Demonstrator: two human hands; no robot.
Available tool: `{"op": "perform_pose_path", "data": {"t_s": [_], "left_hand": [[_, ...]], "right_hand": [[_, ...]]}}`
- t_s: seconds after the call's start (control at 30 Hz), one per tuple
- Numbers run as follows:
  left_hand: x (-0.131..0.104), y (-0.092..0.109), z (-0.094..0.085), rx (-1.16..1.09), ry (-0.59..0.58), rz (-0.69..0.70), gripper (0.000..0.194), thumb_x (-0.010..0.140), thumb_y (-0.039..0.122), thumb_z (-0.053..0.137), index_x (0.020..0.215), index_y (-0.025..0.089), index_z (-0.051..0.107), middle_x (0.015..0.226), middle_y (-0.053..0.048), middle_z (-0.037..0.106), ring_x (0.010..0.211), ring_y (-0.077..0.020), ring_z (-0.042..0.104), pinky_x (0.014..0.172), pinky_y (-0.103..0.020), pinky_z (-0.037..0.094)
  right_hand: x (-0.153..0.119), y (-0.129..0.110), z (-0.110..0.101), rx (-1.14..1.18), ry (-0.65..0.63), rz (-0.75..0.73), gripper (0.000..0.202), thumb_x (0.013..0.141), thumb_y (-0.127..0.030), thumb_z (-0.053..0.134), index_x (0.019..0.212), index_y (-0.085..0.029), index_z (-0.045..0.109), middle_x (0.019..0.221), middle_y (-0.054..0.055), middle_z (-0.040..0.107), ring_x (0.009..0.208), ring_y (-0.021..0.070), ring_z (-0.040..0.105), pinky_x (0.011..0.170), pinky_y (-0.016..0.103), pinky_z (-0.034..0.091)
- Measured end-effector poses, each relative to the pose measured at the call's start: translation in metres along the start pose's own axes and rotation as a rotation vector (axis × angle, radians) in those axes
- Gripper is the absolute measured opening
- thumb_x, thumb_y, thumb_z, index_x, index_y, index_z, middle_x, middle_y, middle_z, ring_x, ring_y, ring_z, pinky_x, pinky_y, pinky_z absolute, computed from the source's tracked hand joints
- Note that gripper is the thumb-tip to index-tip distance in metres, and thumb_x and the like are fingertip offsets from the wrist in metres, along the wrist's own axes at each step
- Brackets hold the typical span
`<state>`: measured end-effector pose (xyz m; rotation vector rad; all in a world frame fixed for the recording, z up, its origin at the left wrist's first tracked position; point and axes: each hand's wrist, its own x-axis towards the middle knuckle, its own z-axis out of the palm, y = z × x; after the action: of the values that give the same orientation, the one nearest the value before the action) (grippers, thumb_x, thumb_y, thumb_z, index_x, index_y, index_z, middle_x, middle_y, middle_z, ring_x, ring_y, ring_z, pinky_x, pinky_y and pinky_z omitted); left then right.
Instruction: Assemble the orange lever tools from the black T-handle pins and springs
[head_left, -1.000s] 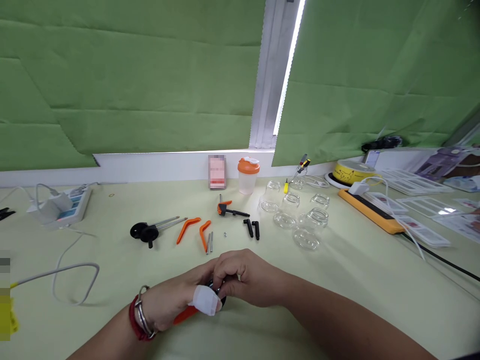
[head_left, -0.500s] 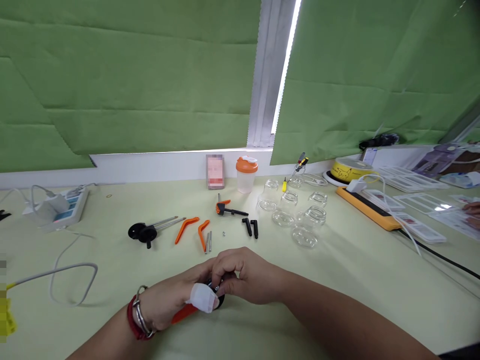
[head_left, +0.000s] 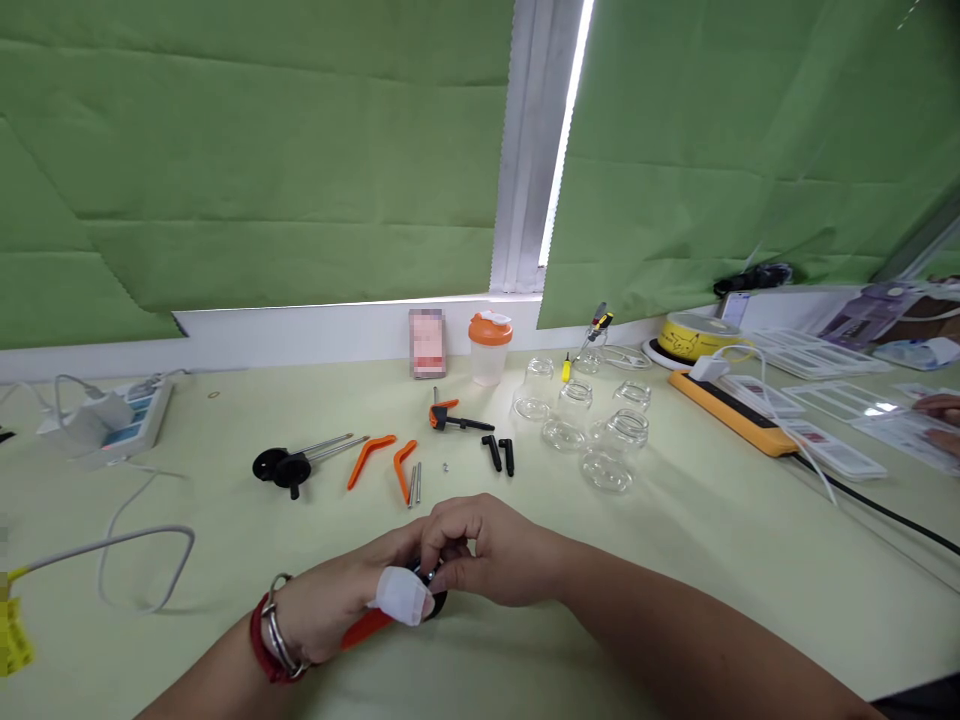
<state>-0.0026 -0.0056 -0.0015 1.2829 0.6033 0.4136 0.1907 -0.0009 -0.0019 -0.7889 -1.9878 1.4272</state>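
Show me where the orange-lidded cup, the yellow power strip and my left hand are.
orange-lidded cup [head_left: 488,362]: head view, clear body
yellow power strip [head_left: 772,440]: head view, yellow near end
left hand [head_left: 334,601]: head view, back

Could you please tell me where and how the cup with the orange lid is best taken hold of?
I would grip the cup around its translucent body, just below the orange lid, coming from the near side. It stands upright and looks round, with the white wall close behind it.
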Motion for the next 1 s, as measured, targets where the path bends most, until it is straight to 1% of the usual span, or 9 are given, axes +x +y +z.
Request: {"op": "perform_pose_path", "data": {"t_s": [0.13, 0.27, 0.43, 0.6, 0.77, 1.0], "left_hand": [[0.0005, -0.0001, 0.0001, 0.0, -0.007, 0.022, 0.032, 0.059, 0.017, 0.058, 0.092, 0.018, 0.058, 0.105, -0.005, 0.053, 0.104, -0.0274, 0.042, 0.093, -0.044, 0.034], [0.0007, 0.0016, 0.0008, 0.0, -0.027, 0.021, 0.041, 0.059, 0.017, 0.056, 0.1, 0.019, 0.058, 0.112, -0.005, 0.054, 0.109, -0.0286, 0.039, 0.097, -0.044, 0.031], [0.0009, 0.0056, 0.0038, -0.022, -0.021, -0.015, 0.048, 0.057, 0.016, 0.057, 0.105, 0.02, 0.058, 0.117, -0.005, 0.052, 0.109, -0.0289, 0.039, 0.096, -0.045, 0.031], [0.0009, 0.0057, 0.0045, -0.012, -0.005, -0.038, 0.045, 0.057, 0.018, 0.056, 0.102, 0.02, 0.057, 0.11, -0.005, 0.053, 0.106, -0.0281, 0.04, 0.093, -0.044, 0.032], [0.001, 0.0055, 0.0044, 0.017, -0.002, -0.029, 0.038, 0.057, 0.02, 0.056, 0.096, 0.019, 0.056, 0.104, -0.005, 0.054, 0.102, -0.0275, 0.041, 0.091, -0.043, 0.033], [0.0013, 0.0054, 0.0055, -0.015, -0.006, -0.021, 0.041, 0.057, 0.019, 0.055, 0.098, 0.02, 0.057, 0.103, -0.005, 0.054, 0.101, -0.0272, 0.041, 0.09, -0.043, 0.034]], "right_hand": [[-0.0003, 0.0017, 0.0021, 0.015, 0.018, 0.004, 0.01, 0.067, -0.013, 0.072, 0.073, -0.016, 0.065, 0.08, -0.002, 0.055, 0.063, 0.0069, 0.048, 0.06, 0.02, 0.041], [-0.0008, 0.0049, 0.0037, 0.012, 0.034, 0.021, 0.012, 0.066, -0.016, 0.073, 0.073, -0.016, 0.064, 0.078, -0.003, 0.054, 0.06, 0.0064, 0.046, 0.057, 0.02, 0.04], [-0.0008, 0.0068, 0.0041, -0.008, 0.034, 0.039, 0.015, 0.065, -0.018, 0.074, 0.074, -0.017, 0.063, 0.077, -0.003, 0.053, 0.059, 0.0062, 0.045, 0.055, 0.019, 0.039], [-0.0005, 0.0049, 0.0041, 0.003, 0.037, 0.049, 0.015, 0.065, -0.016, 0.074, 0.073, -0.017, 0.062, 0.076, -0.003, 0.054, 0.06, 0.0062, 0.046, 0.055, 0.018, 0.04], [-0.0012, 0.0062, 0.0038, 0.005, 0.039, 0.029, 0.016, 0.065, -0.02, 0.075, 0.073, -0.016, 0.062, 0.076, -0.003, 0.054, 0.058, 0.0061, 0.046, 0.054, 0.019, 0.04], [-0.0017, 0.0092, 0.004, 0.001, 0.032, 0.031, 0.019, 0.064, -0.023, 0.076, 0.074, -0.016, 0.062, 0.076, -0.003, 0.053, 0.06, 0.0065, 0.046, 0.057, 0.02, 0.041]]}}
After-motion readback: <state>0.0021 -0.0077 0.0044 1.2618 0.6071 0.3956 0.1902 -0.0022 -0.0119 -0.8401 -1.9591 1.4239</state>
